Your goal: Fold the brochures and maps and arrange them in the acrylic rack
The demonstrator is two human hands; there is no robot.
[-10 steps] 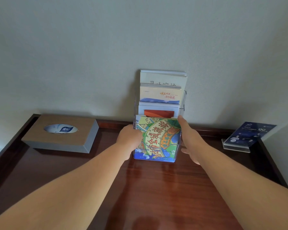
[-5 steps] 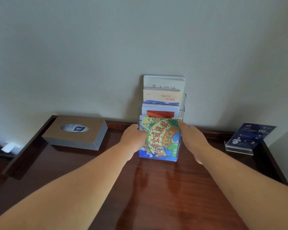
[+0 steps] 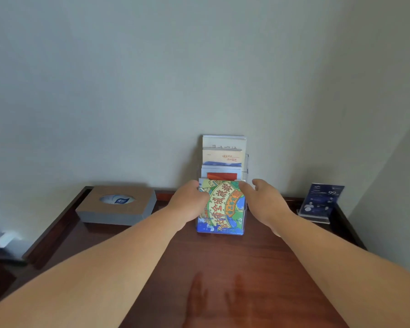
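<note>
One map between both hands

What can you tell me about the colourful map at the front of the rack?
The map is folded paper printed with a cartoon scene in green, yellow, orange and blue, with large red characters running slantwise. It stands upright in the front pocket of the clear rack, ahead of other brochures. The left hand grips its upper left edge; the right hand touches its top right corner with its fingertips.

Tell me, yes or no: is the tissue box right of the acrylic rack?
No, the tissue box sits to the left of the acrylic rack.
</note>
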